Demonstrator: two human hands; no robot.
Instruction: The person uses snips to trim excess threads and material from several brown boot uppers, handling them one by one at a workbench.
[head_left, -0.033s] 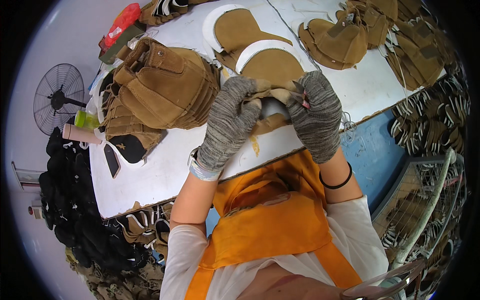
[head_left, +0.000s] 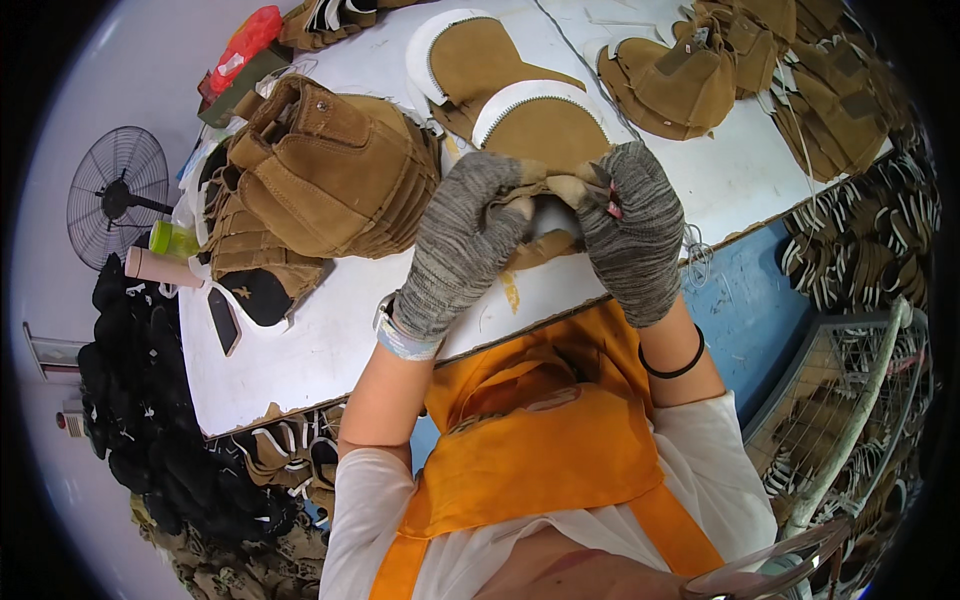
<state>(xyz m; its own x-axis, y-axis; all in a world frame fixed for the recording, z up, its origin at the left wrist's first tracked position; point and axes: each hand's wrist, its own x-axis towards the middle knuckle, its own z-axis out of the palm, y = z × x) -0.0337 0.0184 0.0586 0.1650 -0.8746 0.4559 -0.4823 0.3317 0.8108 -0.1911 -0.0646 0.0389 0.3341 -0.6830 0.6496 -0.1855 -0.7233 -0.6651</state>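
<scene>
My left hand (head_left: 465, 240) and my right hand (head_left: 635, 235), both in grey knitted gloves, are close together over the near part of the table. Between them they grip a brown suede shoe upper (head_left: 545, 135) with a white curved toe edge. The fingers of both hands are closed on its near end, bunching the leather. A small pointed tool with a reddish part (head_left: 613, 205) pokes out of my right fist; its kind is hard to make out. Beyond it lies another shoe upper (head_left: 475, 60), partly overlapped by the held one.
A stack of brown shoe uppers (head_left: 330, 170) stands at the left on the white table (head_left: 290, 370). More uppers (head_left: 670, 85) lie at the far right. A pink cup (head_left: 160, 268), a dark phone-like slab (head_left: 224, 322) and a fan (head_left: 117, 200) are at the left; a wire cart (head_left: 830, 400) stands at the right.
My left hand has shifted very slightly to the right, toward my right hand. The rest looks the same.
</scene>
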